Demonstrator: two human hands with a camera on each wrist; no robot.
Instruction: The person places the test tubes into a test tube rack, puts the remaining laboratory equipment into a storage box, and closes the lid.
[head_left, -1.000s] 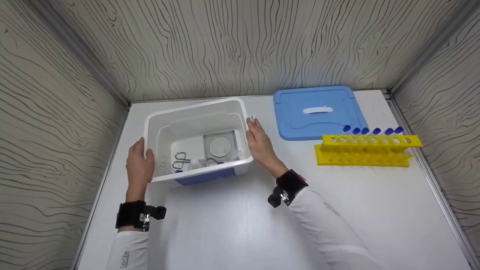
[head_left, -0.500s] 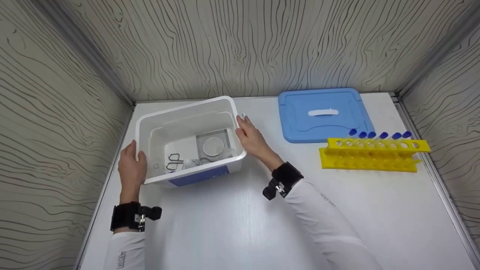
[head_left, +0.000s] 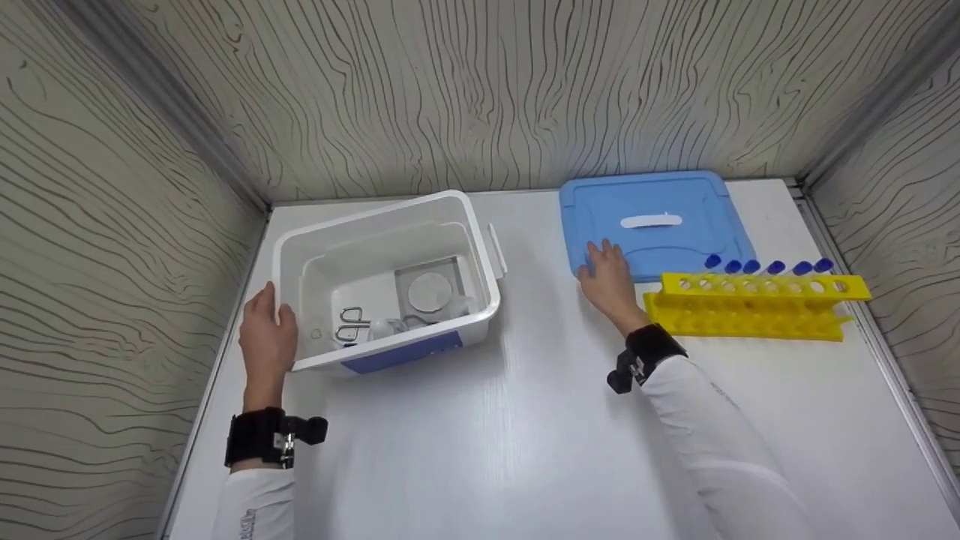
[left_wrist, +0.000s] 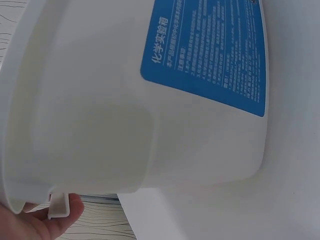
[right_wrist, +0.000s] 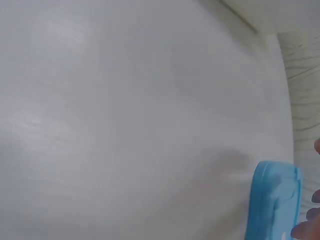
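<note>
A white plastic storage box [head_left: 390,214] with a blue printed label [left_wrist: 215,55] stands on the left of the table. My left hand [head_left: 268,334] grips its left side, and the left wrist view shows fingers around the white side latch [left_wrist: 59,205]. Inside the box lie metal-looped tongs or a clamp [head_left: 351,322], a square grey piece with a round white disc [head_left: 430,292], and clear items too jumbled to tell. My right hand [head_left: 609,286], fingers extended, is over the near left corner of a blue lid [head_left: 679,196]; whether it touches the lid cannot be told.
A yellow test tube rack [head_left: 750,324] with several blue-capped tubes [head_left: 776,267] stands at the right, close in front of the lid. The box's right latch [head_left: 497,251] sticks outward. Patterned wall panels [head_left: 480,97] enclose the table [head_left: 480,450].
My right hand has let go of the box's right side and moved right to the blue lid. The box first shifted slightly left in view; my left hand stays on it.
</note>
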